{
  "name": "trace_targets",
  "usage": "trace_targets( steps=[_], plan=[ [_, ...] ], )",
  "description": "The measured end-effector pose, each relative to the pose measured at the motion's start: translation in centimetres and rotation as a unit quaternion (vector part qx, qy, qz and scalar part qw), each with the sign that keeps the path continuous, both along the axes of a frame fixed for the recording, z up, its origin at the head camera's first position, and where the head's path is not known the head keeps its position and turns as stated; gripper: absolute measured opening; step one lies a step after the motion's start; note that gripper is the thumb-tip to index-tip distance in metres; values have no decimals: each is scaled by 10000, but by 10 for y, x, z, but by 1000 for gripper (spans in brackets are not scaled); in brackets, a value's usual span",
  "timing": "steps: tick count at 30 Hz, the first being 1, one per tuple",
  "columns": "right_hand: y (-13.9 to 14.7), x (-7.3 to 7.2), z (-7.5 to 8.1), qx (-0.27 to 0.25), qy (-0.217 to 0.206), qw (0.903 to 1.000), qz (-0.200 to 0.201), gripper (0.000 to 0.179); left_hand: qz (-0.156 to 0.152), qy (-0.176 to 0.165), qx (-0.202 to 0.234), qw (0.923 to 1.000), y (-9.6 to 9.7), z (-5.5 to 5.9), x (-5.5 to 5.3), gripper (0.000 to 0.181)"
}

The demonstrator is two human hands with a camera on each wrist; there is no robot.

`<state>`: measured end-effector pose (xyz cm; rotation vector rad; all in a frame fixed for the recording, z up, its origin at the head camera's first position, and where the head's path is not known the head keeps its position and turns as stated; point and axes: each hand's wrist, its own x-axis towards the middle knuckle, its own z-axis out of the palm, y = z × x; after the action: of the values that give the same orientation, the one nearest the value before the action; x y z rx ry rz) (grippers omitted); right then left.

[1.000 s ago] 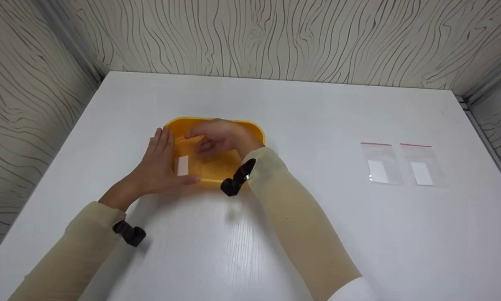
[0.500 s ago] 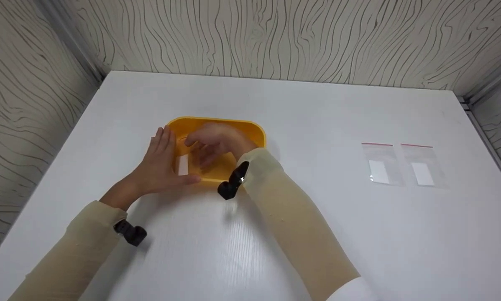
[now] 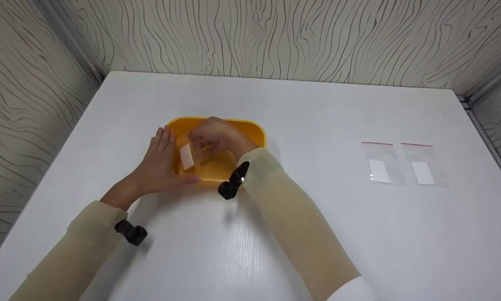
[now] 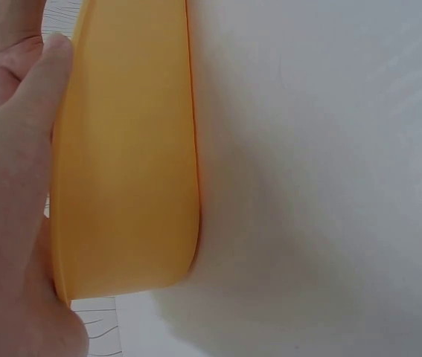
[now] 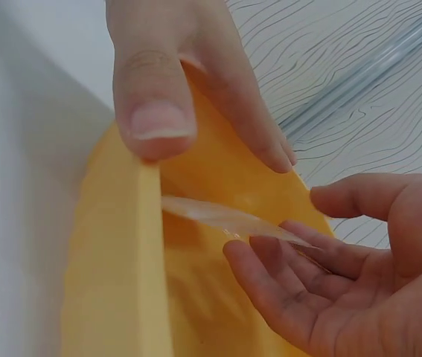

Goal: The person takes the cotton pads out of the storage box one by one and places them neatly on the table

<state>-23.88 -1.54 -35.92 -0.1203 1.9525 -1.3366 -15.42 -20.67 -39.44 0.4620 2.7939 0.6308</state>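
Note:
A yellow plastic bin (image 3: 219, 180) stands left of the table's middle. My left hand (image 3: 158, 165) rests on its left end, with straight fingers along the side rim and the thumb on the front rim. Inside the bin, my right hand (image 3: 217, 136) holds the edge of a clear plastic bag (image 5: 218, 216) with a white card (image 3: 187, 156) in it. The bag stands tilted off the bin floor. Its far edge runs in among the right fingertips (image 5: 244, 256), while one upper finger stays apart from it. The exact finger contact is partly hidden.
Two clear zip bags (image 3: 384, 163) with red strips lie side by side on the right of the white table (image 3: 317, 234), each with a white card inside. Wood-grain panels (image 3: 250, 37) stand behind the table and at its sides.
The right hand's fingers have closed in toward the bag. The white card, flat at the bin's left end before, is now tilted and raised slightly to the right. The left hand stays put.

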Motion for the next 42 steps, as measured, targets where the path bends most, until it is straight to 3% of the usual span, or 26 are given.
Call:
trace_targets(
  steps=[3,7,17,42],
  plan=[
    [0,0,0,68,37,9999,-128,22,-3,8,-8,10000,1,0,0,137],
    [-3,0,0,215,97,9991,-346,38,27,5,-12,10000,0,1,0,137],
    [-11,0,-2,284,237,9958,-840,31,47,-39,9,10000,0,2,1,135],
    [7,-4,4,-154,82,9976,-666,36,36,25,-18,10000,0,0,0,139]
  ],
)
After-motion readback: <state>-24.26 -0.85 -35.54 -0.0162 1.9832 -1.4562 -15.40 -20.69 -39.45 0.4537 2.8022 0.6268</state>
